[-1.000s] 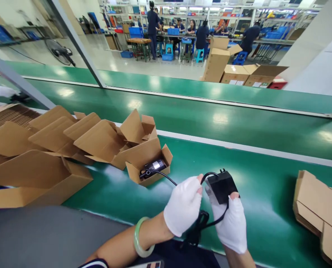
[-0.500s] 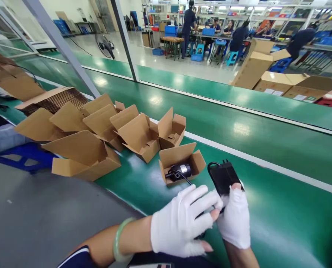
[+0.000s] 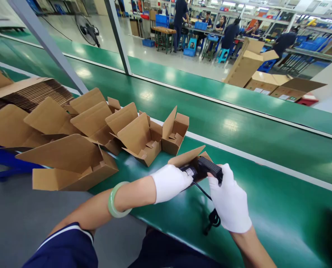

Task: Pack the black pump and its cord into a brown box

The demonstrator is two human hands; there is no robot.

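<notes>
1. The right grip (image 3: 229, 201), in a white glove, is closed on the black adapter (image 3: 211, 166), thumb on the near side; the fingers behind are largely hidden.
2. The adapter lies forward and to the left of that grip. Its long axis slants from the grip, at its near right end, to the far left end, which sits at the mouth of the open carton (image 3: 186, 158).
3. The relation that counts most, I judge, is this slant against the carton: the adapter crosses the right part of the opening, and its near end stands outside. How deep the far end reaches is hidden.
4. The left grip (image 3: 170, 184), also gloved, is at the carton's near left side, its fingertips beside a black cylindrical part (image 3: 190, 171) with a pale label. Whether it grasps that part, the cardboard or neither, I cannot tell.
5. The right hand is the nearer one to the adapter; the left is nearer to the labelled part, which lies in the carton to the left of the adapter.
6. A black cable (image 3: 202, 190) runs from the carton toward the right hand, and a bundled cord (image 3: 214, 219) shows below that hand, over the green desk (image 3: 266, 208).
7. More open boxes (image 3: 135, 136) stand to the left of the carton, apart from it.
</notes>
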